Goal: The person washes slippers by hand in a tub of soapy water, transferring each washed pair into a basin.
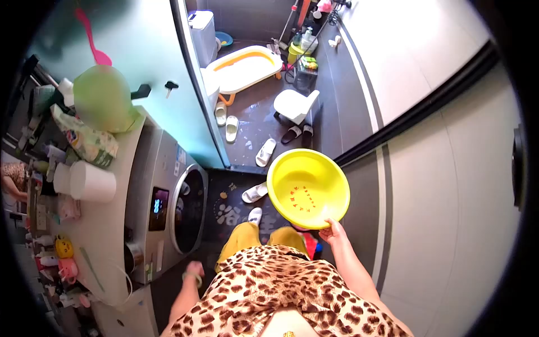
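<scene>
A round yellow basin (309, 185) with red lettering inside is gripped at its near rim by my right hand (333, 231), thumb over the edge. The basin hangs in front of me on the right, tilted so its inside faces up. Low at my left side, my left hand (195, 269) is curled closed, and nothing shows in it. A bracelet circles that wrist. The washing machine (147, 191) is the nearest thing to the left hand. A white slipper (255, 192) lies on the dark mat (224, 216) by my foot.
Ahead, past a low sill (247, 169), a wet bathroom floor holds a white slipper (265, 152), a small white chair (296, 105) and a folding tub (245, 68). A glass door (163, 73) stands left. A cluttered counter (101, 224) runs along the left; a wall (438, 208) closes the right.
</scene>
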`<state>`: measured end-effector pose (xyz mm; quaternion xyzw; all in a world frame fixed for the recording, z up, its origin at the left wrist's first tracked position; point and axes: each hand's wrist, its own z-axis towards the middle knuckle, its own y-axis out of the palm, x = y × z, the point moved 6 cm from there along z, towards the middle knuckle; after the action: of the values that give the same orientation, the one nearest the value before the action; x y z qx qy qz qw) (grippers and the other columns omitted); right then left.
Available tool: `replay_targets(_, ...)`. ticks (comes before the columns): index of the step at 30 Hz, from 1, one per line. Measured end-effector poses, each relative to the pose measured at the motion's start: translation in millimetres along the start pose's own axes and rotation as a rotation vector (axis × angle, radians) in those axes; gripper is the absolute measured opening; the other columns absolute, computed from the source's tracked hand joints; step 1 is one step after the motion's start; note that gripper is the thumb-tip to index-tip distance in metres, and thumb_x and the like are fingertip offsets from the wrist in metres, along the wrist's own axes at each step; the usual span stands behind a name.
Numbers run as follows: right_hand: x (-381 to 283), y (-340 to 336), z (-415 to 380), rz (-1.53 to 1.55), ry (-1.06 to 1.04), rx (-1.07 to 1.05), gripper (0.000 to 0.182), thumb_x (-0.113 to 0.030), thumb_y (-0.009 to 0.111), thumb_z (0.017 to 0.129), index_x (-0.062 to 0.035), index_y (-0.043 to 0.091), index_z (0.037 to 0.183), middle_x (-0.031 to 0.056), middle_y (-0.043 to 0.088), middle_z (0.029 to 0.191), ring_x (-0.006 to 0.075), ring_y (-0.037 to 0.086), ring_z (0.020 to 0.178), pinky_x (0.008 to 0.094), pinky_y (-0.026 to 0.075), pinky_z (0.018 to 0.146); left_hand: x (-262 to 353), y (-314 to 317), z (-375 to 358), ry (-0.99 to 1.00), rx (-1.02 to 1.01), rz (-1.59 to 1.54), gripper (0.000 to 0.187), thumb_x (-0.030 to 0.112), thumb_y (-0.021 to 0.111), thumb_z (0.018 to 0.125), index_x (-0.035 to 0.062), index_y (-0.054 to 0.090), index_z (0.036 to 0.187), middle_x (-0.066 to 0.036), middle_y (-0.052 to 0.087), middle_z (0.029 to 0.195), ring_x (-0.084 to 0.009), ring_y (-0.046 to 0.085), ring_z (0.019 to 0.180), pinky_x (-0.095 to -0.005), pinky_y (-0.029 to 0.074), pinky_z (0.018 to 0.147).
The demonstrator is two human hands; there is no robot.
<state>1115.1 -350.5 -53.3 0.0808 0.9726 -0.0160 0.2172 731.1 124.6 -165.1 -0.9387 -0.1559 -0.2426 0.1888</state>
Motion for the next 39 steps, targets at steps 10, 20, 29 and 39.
replay_targets(10, -177.0, 61.7, 30.0, -0.003, -0.172, -0.023, 0.014, -0.026, 0.059, 0.075, -0.0123, 0.058, 0.077, 0.0027, 0.059, 0.059, 0.0156, 0.055, 0.053, 0.0335, 0.047, 0.063, 410.5, 74.5, -5.3, 0.323, -0.121, -0.175, 0.023, 0.019, 0.050, 0.087, 0.0117, 0.054, 0.109, -0.001, 0.061, 0.097, -0.0099, 0.057, 0.086, -0.0240, 0.041, 0.068)
replay_targets(20, -326.2, 185.0, 162.6, -0.134, -0.044, -0.115, 0.015, -0.022, 0.059, 0.074, -0.0087, 0.054, 0.078, 0.0045, 0.053, 0.055, 0.0178, 0.050, 0.044, 0.0334, 0.047, 0.051, 314.4, 71.4, 82.7, 0.021, 0.249, -0.191, 0.013, 0.013, 0.053, 0.083, 0.0064, 0.058, 0.093, -0.005, 0.058, 0.068, -0.0128, 0.053, 0.052, -0.0280, 0.041, 0.044)
replay_targets(29, -441.9, 240.7, 210.3, -0.357, -0.009, -0.135, 0.014, -0.022, 0.057, 0.077, -0.0080, 0.056, 0.081, 0.0041, 0.058, 0.060, 0.0165, 0.054, 0.045, 0.0301, 0.046, 0.043, 320.0, 118.4, 73.9, -0.436, 0.161, -0.503, 0.008, 0.011, 0.056, 0.083, 0.0034, 0.057, 0.086, -0.007, 0.054, 0.061, -0.0173, 0.052, 0.047, -0.0329, 0.047, 0.046)
replay_targets(39, -552.6, 259.8, 223.4, -0.514, -0.110, 0.060, 0.024, -0.027, 0.060, 0.072, -0.0078, 0.056, 0.086, 0.0052, 0.056, 0.068, 0.0173, 0.052, 0.056, 0.0327, 0.046, 0.056, 615.1, 118.9, 137.5, 0.094, 0.097, 0.059, 0.024, 0.015, 0.058, 0.080, 0.0060, 0.059, 0.103, -0.006, 0.062, 0.091, -0.0142, 0.060, 0.079, -0.0264, 0.047, 0.066)
